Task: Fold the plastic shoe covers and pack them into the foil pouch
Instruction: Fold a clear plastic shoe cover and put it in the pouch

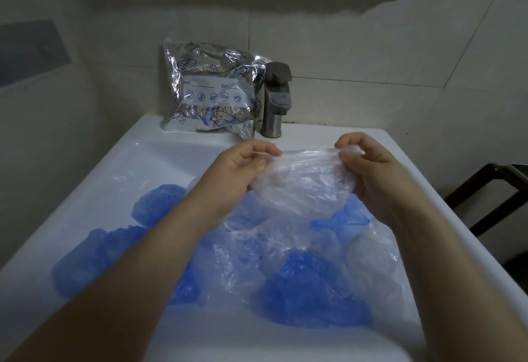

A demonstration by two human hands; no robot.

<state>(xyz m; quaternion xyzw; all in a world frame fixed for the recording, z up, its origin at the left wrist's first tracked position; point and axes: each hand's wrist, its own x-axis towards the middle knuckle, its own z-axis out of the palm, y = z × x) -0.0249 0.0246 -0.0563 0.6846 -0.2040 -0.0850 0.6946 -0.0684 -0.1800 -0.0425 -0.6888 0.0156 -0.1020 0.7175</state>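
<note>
Both my hands are up over the sink (120, 161), and between them I've got one clear shoe cover (303, 181) stretched out by its top edge. My left hand (243, 167) pinches the left end, thumb and fingers curled onto the crinkled plastic. My right hand (368, 161) pinches the right end the same way, a bunched bit of the elastic rim caught between thumb and fingertips. The cover sags below my grip like a shallow pocket, held in the air above the rest.

Down in the white basin sits the heap of loose shoe covers (285, 261), blue ones and clear ones jumbled together, none of them folded that I can see. One blue cover (158, 204) lies off to the left of my left forearm, a little apart from the main heap.

At the back of the sink ledge, the foil pouch (211, 90) stands propped against the tiled wall (357, 33), silver with printed food drawings and a white label strip. It's just to the left of the metal faucet (275, 99), touching or nearly touching it; I can't tell which. The pouch is well apart from the cover in my hands.
</note>
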